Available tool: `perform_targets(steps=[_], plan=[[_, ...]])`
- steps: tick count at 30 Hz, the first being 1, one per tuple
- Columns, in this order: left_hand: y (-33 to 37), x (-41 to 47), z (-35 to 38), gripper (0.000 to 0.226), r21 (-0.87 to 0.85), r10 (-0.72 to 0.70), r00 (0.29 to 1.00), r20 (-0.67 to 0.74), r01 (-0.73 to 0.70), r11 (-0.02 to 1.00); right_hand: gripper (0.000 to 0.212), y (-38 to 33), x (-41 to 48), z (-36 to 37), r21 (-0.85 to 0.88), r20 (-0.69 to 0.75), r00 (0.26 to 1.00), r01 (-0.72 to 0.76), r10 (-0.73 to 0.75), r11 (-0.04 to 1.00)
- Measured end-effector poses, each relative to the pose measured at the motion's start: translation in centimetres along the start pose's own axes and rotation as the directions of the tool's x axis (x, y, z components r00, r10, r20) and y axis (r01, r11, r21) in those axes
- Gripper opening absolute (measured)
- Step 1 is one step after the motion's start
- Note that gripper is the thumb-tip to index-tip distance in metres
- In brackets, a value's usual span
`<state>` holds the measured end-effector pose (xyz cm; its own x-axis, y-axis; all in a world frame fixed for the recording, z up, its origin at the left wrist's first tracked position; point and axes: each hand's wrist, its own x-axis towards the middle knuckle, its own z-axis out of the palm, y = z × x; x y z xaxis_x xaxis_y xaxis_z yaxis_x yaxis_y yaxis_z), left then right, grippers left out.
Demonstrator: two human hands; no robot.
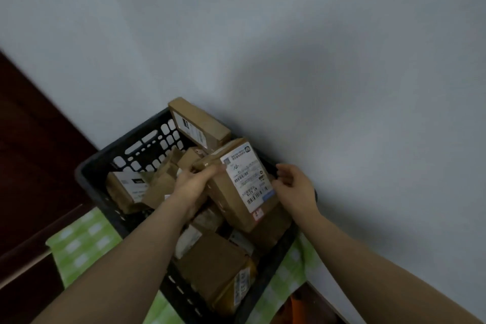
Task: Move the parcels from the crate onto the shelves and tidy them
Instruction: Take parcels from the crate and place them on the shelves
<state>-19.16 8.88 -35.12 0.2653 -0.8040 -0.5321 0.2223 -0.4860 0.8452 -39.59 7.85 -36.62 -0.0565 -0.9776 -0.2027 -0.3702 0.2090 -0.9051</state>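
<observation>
Though its white shipping label (248, 179) shows barcodes, the print is too blurred to read. The cardboard parcel (231, 208) lies tilted on other brown parcels (210, 265) in the black slotted crate (90, 173). The left hand (194, 184) grips its upper edge; the right hand (294, 187), fingers loosely spread, meets its right edge.

My two bare forearms reach forward toward the labelled parcel (244, 181), one on each side of it; my left hand (196, 184) grips its far left edge, fingers curled over it; my right hand (294, 187) sits just right of it, fingers loosely bent, palm facing it; whether it touches, I cannot tell.
</observation>
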Motion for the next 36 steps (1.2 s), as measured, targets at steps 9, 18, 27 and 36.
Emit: perform_targets(steps=[9, 18, 27, 36], plan=[[7.2, -11.3, -14.6, 0.034, -0.153, 0.146, 0.985, -0.095, -0.159, 0.975, 0.064, -10.2, -6.2, 7.5, 0.278, 0.674, 0.736, -0.333, 0.064, 0.901], [2.2, -30.3, -32.4, 0.025, -0.195, 0.213, 0.951, -0.225, -0.258, 0.946, 0.021, -19.0, -26.0, 22.9, 0.384, 0.778, 0.611, -0.281, -0.145, 0.88], [-5.1, -47.7, -47.7, 0.058, -0.18, 0.233, 0.841, -0.487, -0.358, 0.916, 0.06, -22.5, -45.9, 33.3, 0.33, 0.919, 0.312, -0.272, -0.242, 0.904], [-9.4, -58.1, -52.3, 0.122, -0.043, 0.124, 0.342, -0.931, -0.442, 0.896, 0.054, -25.5, -56.0, 38.6, 0.268, 0.957, 0.11, 0.022, -0.269, 0.963]])
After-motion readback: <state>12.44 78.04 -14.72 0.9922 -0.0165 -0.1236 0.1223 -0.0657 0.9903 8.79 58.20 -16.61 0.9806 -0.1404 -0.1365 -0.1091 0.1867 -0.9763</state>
